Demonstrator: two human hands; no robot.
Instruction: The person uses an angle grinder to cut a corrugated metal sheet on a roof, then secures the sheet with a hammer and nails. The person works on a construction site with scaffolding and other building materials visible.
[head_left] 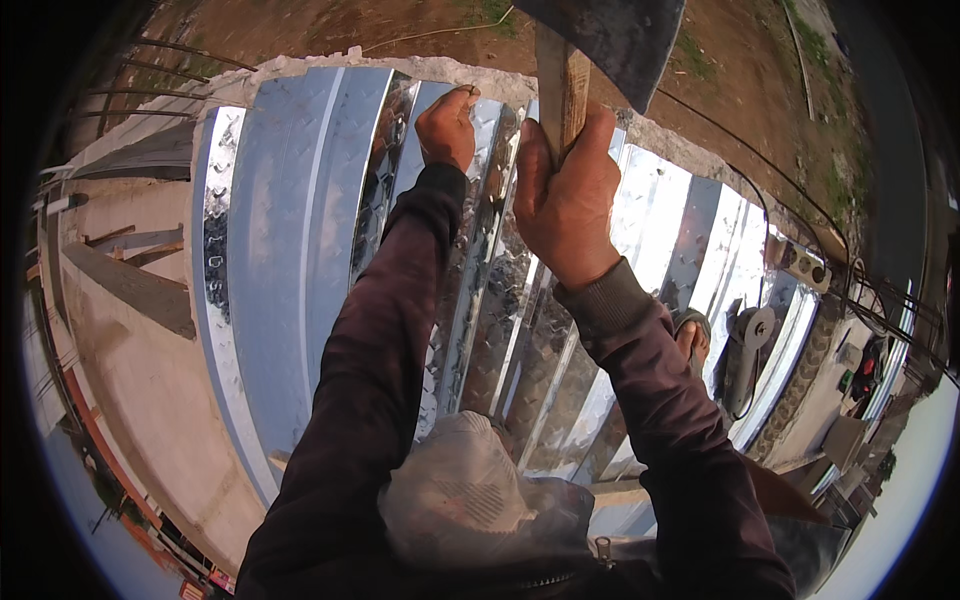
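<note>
My right hand (570,195) is closed round the wooden handle (562,85) of a hatchet. Its broad dark metal head (620,40) is raised close to the view and cut off by the top edge. Further left, my left hand (447,128) is pinched at the far edge of the shiny ribbed metal sheets (300,190). A small thin dark thing shows at its fingertips, too small to name. Both forearms, in dark maroon sleeves, reach forward over the sheets.
On the sheets at the right lies an angle grinder (748,345), near a foot with bare toes (692,335). Beyond it sits a socket strip (803,265) with cables. Rough concrete (490,78) borders the far edge, with brown ground (400,35) below. Rebar (150,95) sticks out at left.
</note>
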